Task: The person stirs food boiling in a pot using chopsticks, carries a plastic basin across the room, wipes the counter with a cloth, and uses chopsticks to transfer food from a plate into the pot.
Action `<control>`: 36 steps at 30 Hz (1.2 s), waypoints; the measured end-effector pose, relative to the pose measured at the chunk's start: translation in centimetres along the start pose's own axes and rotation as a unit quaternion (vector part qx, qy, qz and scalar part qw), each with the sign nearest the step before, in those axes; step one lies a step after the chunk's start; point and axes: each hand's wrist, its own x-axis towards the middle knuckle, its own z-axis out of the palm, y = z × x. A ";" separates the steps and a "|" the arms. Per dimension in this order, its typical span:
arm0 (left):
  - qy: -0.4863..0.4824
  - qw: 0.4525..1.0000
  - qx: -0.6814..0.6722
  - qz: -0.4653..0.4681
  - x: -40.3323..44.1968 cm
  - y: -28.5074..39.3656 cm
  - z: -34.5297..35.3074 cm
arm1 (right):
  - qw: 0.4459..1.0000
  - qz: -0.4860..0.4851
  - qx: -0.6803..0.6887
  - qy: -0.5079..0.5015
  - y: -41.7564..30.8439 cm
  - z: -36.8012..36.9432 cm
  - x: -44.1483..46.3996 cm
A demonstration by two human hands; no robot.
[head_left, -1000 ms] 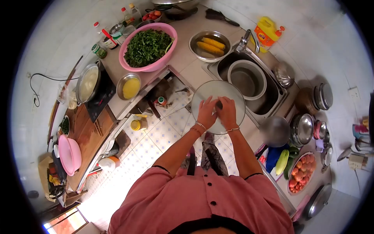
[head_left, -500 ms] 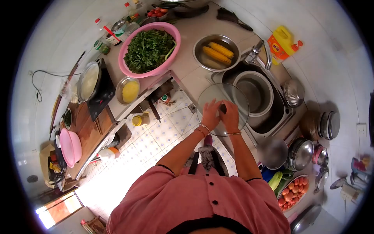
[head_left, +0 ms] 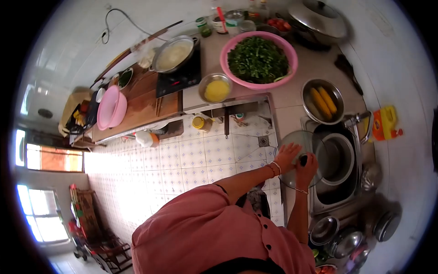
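Observation:
A clear glass lid (head_left: 296, 138) is held over the counter's front edge, beside the sink. My right hand (head_left: 307, 169) is closed around its dark knob. On the glass to the left, my left hand (head_left: 287, 157) rests with its fingers stretched out. Just right of the lid, a round metal pot (head_left: 344, 158) stands in the sink (head_left: 326, 206). Two yellow corn cobs (head_left: 325, 102) lie in a steel bowl (head_left: 308, 109) beyond the lid, near the faucet (head_left: 358, 118).
A pink basin (head_left: 224, 57) holds leafy greens (head_left: 255, 59). A bowl of yellow food (head_left: 216, 90) stands near the induction cooker (head_left: 185, 82), which carries a pan (head_left: 175, 54). Several metal bowls (head_left: 346, 242) stand right of my arm. A yellow jug (head_left: 385, 123) is by the wall.
My view has turned left, so the counter appears shifted right and more of the floor and the windows shows. My hands remain on the lid.

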 end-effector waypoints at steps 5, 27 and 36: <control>0.003 0.999 -0.038 -0.033 -0.7 -0.4 -1.1 | 0.999 -0.017 -0.034 0.027 0.1 0.6 0.2; 0.311 0.937 -0.120 -0.109 -14.7 -23.3 -22.0 | 0.958 -0.229 0.165 -0.049 -33.5 15.7 5.9; 0.422 0.863 -0.106 -0.256 -27.4 -38.0 -33.4 | 0.900 -0.262 0.279 -0.209 -52.0 29.6 3.3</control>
